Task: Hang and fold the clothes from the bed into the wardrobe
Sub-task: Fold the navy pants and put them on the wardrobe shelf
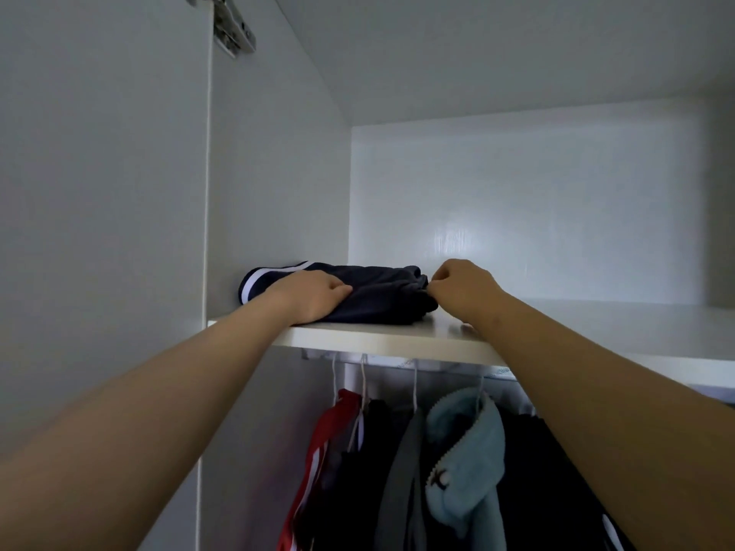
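Folded navy garment with white stripes lies at the left end of the white wardrobe shelf. Your right grip pinches its right edge; your left grip rests on top, whether clenched I cannot tell. Likely soft, light, floppy: hold both folded edges.

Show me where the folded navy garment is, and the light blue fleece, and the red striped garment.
folded navy garment [378,302], head view, middle of its dark top fabric.
light blue fleece [469,443], head view, on its raised collar.
red striped garment [338,417], head view, on its upper red part.
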Demonstrator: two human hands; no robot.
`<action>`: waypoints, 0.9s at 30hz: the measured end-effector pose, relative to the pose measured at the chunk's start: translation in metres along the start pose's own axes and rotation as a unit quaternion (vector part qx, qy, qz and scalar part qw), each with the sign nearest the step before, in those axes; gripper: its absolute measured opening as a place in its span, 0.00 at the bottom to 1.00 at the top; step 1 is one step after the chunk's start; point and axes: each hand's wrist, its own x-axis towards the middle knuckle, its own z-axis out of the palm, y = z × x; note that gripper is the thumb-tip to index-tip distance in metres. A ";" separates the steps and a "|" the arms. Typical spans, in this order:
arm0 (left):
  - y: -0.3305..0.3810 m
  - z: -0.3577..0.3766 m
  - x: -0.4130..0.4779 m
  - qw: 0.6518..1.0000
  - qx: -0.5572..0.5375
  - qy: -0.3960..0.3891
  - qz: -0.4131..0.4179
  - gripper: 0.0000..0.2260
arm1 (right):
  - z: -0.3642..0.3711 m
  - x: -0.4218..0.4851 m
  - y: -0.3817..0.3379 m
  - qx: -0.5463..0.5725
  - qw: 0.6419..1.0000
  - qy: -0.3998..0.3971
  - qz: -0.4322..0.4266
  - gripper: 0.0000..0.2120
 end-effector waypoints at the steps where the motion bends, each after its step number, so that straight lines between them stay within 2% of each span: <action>1: 0.002 -0.001 -0.004 1.000 -0.012 0.017 0.003 0.16 | -0.001 -0.003 -0.001 0.024 0.999 0.025 -0.015 0.09; 4: 0.012 -0.002 -0.026 0.988 -0.105 0.112 0.010 0.10 | -0.012 -0.022 -0.010 0.175 0.974 0.108 -0.092 0.07; 7: 0.032 0.005 -0.066 0.944 -0.249 0.212 0.033 0.05 | -0.020 -0.064 -0.013 0.358 0.911 0.141 -0.148 0.13; 8: 0.039 0.009 -0.080 0.925 -0.293 0.238 0.044 0.05 | -0.020 -0.080 -0.010 0.389 0.897 0.138 -0.157 0.14; 11: 0.060 0.028 -0.119 0.872 -0.399 0.277 0.058 0.08 | -0.009 -0.123 0.009 0.414 0.887 0.111 -0.173 0.14; 14: 0.073 0.051 -0.147 0.843 -0.455 0.284 0.039 0.08 | 0.007 -0.150 0.033 0.460 0.875 0.076 -0.129 0.13; 20: 0.085 0.119 -0.187 0.798 -0.559 0.219 -0.053 0.09 | 0.049 -0.191 0.080 0.483 0.874 0.039 0.036 0.11; 27: 0.086 0.187 -0.237 0.799 -0.578 0.125 -0.108 0.10 | 0.077 -0.256 0.116 0.453 0.872 0.031 0.183 0.11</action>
